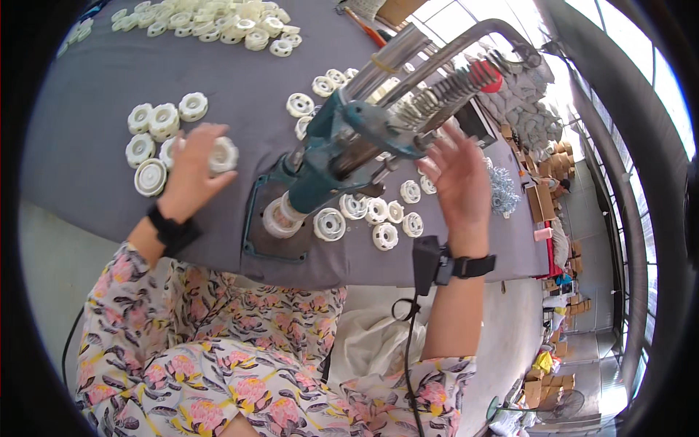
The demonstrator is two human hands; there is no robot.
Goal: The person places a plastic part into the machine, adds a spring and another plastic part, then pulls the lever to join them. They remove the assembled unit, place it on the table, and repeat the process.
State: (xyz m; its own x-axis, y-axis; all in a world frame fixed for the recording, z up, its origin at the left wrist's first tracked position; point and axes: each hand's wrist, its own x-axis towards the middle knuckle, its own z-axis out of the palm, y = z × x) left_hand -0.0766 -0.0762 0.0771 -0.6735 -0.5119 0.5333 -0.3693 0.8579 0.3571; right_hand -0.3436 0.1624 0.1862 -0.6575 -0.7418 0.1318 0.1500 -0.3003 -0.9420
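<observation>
My left hand is over the table left of the press, thumb and fingers curved around a white round plastic part. Under and beside this hand sits a cluster of similar notched white parts, some stacked. My right hand is raised on the press's right side, palm showing and fingers apart, with nothing in it; its fingertips come near the press's upper body. The teal hand press stands tilted in view between my hands. At its foot, a white round part sits under the ram.
Loose white rings lie right of the press base, with more behind it. A large heap of cream parts covers the far left. A silvery tangled bundle lies at the right. The press's long bent handle reaches up and right.
</observation>
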